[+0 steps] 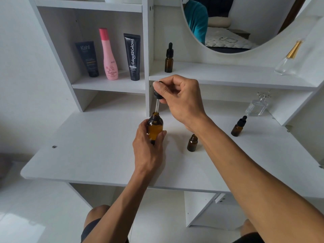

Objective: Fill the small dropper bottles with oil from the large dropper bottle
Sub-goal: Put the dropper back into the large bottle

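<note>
My left hand [148,148] grips the large amber dropper bottle [155,128], which stands upright on the white desk [87,155] with its cap off. My right hand [180,99] pinches the black bulb of the dropper [157,100], whose glass tube points down into the bottle's mouth. A small amber bottle with no cap [192,143] stands just right of the large one, partly behind my right forearm. A capped small bottle [239,126] stands further right. A third capped small bottle [169,58] is on the shelf above.
On the left shelf stand a dark tube [88,58], a pink bottle [109,55] and a black tube [132,57]. Two clear glass perfume bottles [257,105] [289,58] sit at the right. A round mirror [228,23] hangs above the shelf.
</note>
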Available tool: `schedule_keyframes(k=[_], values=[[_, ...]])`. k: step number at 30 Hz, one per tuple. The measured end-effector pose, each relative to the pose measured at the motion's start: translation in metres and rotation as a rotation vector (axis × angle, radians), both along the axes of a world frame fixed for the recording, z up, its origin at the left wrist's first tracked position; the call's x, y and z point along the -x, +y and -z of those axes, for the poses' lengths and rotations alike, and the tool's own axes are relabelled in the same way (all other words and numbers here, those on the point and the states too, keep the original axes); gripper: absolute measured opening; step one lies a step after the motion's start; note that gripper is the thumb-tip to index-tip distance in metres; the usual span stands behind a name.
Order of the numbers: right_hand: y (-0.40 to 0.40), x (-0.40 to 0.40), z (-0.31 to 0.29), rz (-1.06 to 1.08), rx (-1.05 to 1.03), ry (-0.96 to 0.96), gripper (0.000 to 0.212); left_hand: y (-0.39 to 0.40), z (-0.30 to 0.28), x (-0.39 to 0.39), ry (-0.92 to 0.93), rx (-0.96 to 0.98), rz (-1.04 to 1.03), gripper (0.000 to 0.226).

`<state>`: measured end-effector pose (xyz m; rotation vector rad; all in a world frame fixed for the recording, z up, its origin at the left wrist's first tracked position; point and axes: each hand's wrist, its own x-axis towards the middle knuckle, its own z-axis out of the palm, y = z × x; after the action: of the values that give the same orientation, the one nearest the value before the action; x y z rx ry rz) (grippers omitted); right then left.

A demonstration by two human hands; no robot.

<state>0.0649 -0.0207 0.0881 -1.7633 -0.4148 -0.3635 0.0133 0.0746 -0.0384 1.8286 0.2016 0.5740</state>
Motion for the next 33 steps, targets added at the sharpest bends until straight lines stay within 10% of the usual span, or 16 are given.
schedule_keyframes(k=[33], values=[[-0.100,0.023,0.000,0.172,-0.339,0.128,0.007,-0.001,-0.003,0.002,0.023,-0.022,-0.004,0.050]])
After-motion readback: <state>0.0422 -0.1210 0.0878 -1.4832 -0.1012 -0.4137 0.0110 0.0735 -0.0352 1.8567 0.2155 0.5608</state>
